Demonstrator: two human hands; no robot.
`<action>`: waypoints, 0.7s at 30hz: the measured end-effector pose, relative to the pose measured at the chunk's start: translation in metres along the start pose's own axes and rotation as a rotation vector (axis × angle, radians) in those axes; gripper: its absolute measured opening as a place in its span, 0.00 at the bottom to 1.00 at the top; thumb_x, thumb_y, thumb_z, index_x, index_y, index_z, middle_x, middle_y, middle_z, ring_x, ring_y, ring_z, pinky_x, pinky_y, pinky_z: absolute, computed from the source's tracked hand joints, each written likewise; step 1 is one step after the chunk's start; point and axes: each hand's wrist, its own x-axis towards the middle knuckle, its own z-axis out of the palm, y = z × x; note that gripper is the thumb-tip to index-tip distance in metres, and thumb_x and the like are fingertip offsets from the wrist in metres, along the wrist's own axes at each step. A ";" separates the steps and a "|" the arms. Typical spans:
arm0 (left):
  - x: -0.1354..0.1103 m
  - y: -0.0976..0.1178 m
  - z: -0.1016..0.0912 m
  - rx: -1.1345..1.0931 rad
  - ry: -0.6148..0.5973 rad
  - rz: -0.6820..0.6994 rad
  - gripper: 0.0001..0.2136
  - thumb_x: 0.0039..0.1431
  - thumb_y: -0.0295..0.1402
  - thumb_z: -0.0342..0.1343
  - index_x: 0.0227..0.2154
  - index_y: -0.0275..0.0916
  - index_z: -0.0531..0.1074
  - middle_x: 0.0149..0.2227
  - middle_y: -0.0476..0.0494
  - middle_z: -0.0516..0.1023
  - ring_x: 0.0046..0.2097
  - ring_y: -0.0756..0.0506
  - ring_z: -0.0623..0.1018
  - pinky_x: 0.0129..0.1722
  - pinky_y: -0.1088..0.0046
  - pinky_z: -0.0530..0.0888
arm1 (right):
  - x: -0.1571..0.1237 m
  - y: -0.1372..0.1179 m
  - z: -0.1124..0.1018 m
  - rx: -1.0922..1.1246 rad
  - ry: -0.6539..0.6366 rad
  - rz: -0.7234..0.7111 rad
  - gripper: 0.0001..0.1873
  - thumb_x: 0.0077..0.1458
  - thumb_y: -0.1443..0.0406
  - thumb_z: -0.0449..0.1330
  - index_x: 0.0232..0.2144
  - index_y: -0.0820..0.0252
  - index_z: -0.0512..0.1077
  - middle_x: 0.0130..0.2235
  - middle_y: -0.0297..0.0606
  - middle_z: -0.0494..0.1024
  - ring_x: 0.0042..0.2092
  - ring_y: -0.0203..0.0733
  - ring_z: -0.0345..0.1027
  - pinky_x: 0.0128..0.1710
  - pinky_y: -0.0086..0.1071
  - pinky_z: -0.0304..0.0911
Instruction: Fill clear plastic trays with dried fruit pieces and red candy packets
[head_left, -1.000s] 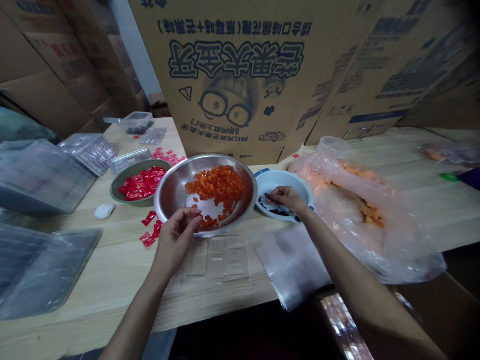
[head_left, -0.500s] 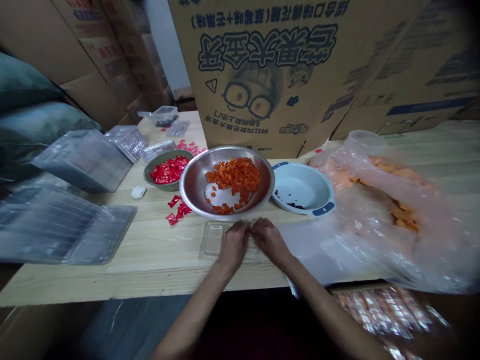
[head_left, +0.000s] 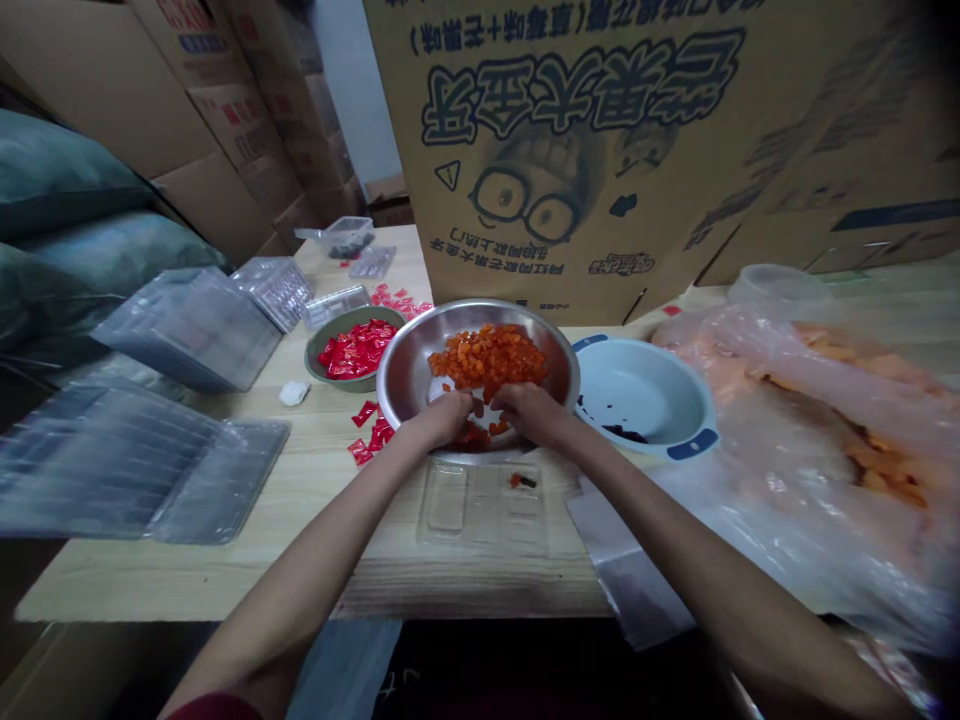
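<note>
A steel bowl (head_left: 405,365) on the wooden table holds a heap of small orange pieces (head_left: 487,358). Both my hands reach into its near side. My left hand (head_left: 444,417) has its fingers curled down among the orange pieces. My right hand (head_left: 529,411) is curled the same way beside it, and the two almost touch. What either pinches is hidden. In front of the bowl lies a clear plastic compartment tray (head_left: 484,503), with a red and a dark piece in one cell (head_left: 521,481).
A green bowl of red wrapped pieces (head_left: 354,350) stands left of the steel bowl, with loose red pieces (head_left: 369,432) on the table. A pale blue bowl (head_left: 645,395) with dark bits is right. Stacks of clear trays (head_left: 135,460) lie left, a plastic bag of orange goods (head_left: 825,420) right, cardboard boxes behind.
Both hands have moved from the clear tray up into the steel bowl. A red and a dark piece now lie in a tray cell. The camera has come closer.
</note>
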 end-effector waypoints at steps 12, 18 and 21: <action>0.014 -0.022 0.007 0.025 -0.011 -0.042 0.13 0.59 0.23 0.56 0.44 0.36 0.80 0.43 0.37 0.84 0.44 0.43 0.82 0.42 0.73 0.74 | 0.042 0.023 0.041 -0.033 -0.170 -0.030 0.18 0.41 0.83 0.64 0.17 0.57 0.68 0.24 0.35 0.74 0.30 0.40 0.69 0.35 0.34 0.66; 0.024 -0.006 0.016 0.026 -0.069 0.005 0.10 0.55 0.23 0.62 0.39 0.39 0.82 0.40 0.39 0.85 0.42 0.43 0.82 0.41 0.73 0.73 | 0.038 0.027 0.040 -0.067 -0.163 0.036 0.19 0.37 0.82 0.67 0.18 0.56 0.67 0.26 0.39 0.76 0.35 0.47 0.73 0.38 0.38 0.68; 0.028 0.004 0.017 0.037 -0.063 0.005 0.09 0.54 0.25 0.63 0.38 0.38 0.82 0.41 0.37 0.84 0.43 0.40 0.83 0.41 0.70 0.74 | 0.033 0.022 0.029 -0.075 -0.125 0.080 0.17 0.42 0.80 0.65 0.19 0.56 0.67 0.27 0.42 0.78 0.38 0.49 0.74 0.40 0.38 0.67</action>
